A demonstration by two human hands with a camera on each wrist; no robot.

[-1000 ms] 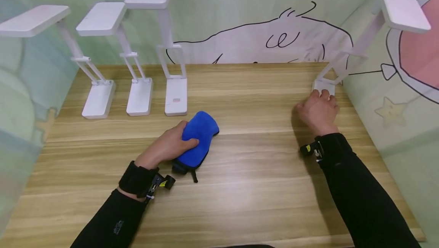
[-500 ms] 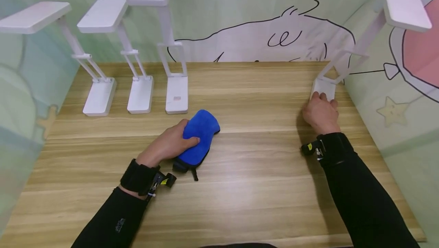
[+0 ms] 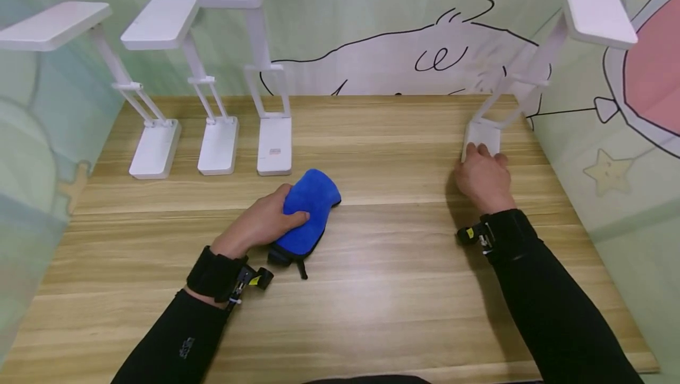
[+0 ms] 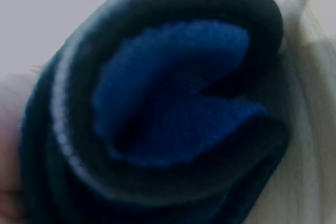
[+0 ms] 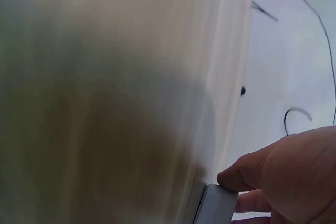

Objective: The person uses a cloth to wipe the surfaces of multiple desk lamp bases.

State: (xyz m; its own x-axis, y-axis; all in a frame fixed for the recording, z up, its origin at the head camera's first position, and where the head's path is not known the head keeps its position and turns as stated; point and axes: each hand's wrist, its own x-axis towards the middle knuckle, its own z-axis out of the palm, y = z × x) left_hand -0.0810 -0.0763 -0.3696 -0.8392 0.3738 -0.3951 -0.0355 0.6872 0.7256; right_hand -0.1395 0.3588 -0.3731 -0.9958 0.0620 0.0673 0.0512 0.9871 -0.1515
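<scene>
My left hand [image 3: 260, 223] grips a folded blue plush cloth [image 3: 312, 198] with black edging and a short black tab, low over the table. In the left wrist view the cloth [image 4: 173, 103] curls round with its blue inner side showing. At the right, a white folding desk lamp [image 3: 597, 13] stands with its arm raised and its flat head on top. The front end of its base [image 3: 482, 135] is pinched by my right hand [image 3: 484, 180]. In the right wrist view the thumb [image 5: 247, 172] lies against the corner of that white base [image 5: 216, 203].
Three similar white desk lamps [image 3: 154, 151], [image 3: 218, 148], [image 3: 274, 148] stand in a row at the back left of the wooden table [image 3: 372, 289]. Behind runs a printed wall [image 3: 372, 24], with another wall [image 3: 611, 207] close along the right edge.
The right-hand lamp has slid left along the table, with my right hand on its base. My left hand and the blue cloth have stayed nearly still.
</scene>
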